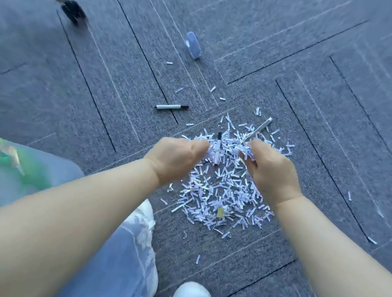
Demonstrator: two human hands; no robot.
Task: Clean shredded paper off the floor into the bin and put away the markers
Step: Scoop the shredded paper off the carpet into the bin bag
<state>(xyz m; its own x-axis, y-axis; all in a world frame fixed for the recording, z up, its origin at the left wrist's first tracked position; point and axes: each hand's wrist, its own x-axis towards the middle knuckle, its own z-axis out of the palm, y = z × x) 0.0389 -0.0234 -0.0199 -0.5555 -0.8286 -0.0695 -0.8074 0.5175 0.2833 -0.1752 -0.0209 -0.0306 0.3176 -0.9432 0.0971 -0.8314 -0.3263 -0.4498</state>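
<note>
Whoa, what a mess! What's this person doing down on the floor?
A person is bent over a pile of shredded paper on the grey carpet, scooping it together with both hands: the left hand and right hand each grip a clump. Most shreds are on the floor. A black marker lies untouched just beyond the pile.

White shredded paper strips point(221, 189) speckle grey carpet tiles point(341, 103) ruled with thin dark and pale lines; also pictured, a black-capped white marker pen point(171, 107), faded blue denim jeans point(115, 273), white trainers point(190, 294).
</note>
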